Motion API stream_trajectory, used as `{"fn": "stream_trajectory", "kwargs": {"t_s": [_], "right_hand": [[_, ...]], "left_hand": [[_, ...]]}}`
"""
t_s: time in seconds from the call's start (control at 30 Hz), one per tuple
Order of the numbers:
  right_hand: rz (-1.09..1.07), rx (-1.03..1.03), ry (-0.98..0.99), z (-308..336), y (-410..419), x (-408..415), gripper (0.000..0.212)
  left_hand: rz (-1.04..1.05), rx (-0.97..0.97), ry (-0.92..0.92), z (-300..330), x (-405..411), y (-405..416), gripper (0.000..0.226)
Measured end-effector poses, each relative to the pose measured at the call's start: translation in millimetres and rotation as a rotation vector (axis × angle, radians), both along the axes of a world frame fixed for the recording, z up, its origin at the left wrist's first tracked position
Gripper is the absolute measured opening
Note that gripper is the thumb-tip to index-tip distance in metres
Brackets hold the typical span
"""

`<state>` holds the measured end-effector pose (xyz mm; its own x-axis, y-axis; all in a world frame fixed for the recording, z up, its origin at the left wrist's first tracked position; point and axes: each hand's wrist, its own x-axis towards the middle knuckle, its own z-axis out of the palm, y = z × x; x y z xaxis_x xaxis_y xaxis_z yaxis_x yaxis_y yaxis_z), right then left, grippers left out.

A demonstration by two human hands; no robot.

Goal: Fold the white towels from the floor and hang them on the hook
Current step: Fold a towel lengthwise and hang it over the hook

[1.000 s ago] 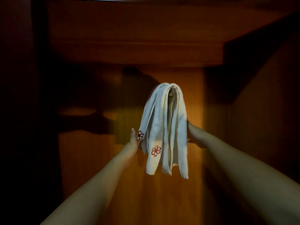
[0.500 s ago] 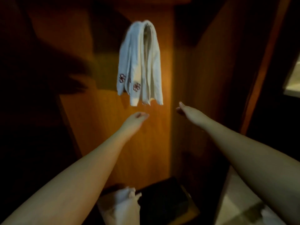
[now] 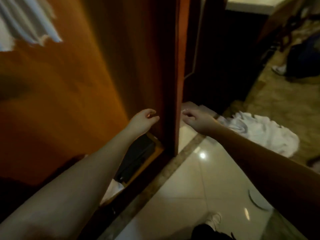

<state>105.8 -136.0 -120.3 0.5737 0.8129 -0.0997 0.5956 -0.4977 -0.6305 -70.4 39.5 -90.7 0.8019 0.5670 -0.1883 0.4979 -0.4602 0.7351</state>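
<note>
The folded white towels (image 3: pixel 26 23) hang at the top left, blurred, against the orange wooden wall; the hook is out of view. A crumpled white towel (image 3: pixel 259 130) lies on the floor at the right, past the wooden partition. My left hand (image 3: pixel 143 121) hovers low beside the partition with loosely curled fingers and holds nothing. My right hand (image 3: pixel 197 118) reaches out over the floor just left of the crumpled towel, fingers relaxed and empty. Another bit of white cloth (image 3: pixel 113 189) shows under my left forearm.
A tall wooden partition (image 3: pixel 171 75) stands between my hands. A dark box (image 3: pixel 138 156) sits on the closet floor. Glossy cream tiles (image 3: pixel 199 179) cover the floor at the lower right. A white shoe (image 3: pixel 213 220) shows at the bottom, and another person's shoe (image 3: pixel 278 69) at far right.
Both hands let go of the hung towels and dropped down. My view swung down and right, so the hung towels slid to the top left and the floor towel came into sight.
</note>
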Motion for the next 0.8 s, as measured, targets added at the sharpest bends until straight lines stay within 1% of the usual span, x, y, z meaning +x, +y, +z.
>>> {"fn": "stream_trajectory", "kwargs": {"t_s": [0.13,0.3,0.47,0.63,0.8], "right_hand": [[-0.151,-0.049,0.146,-55,-68,52,0.041],[-0.284,-0.128,0.235,-104,-148,117,0.036],[-0.378,-0.221,0.357,-150,-214,171,0.036],[-0.502,-0.293,0.425,-197,-255,219,0.036],[-0.612,-0.348,0.508,-246,-274,272,0.037]], "left_hand": [[-0.065,-0.029,0.086,-42,85,-46,0.045],[-0.158,-0.094,0.185,-89,183,-106,0.042],[-0.247,-0.153,0.284,-129,266,-157,0.041],[-0.326,-0.158,0.375,-169,336,-190,0.041],[-0.408,-0.162,0.434,-217,412,-200,0.040]]}}
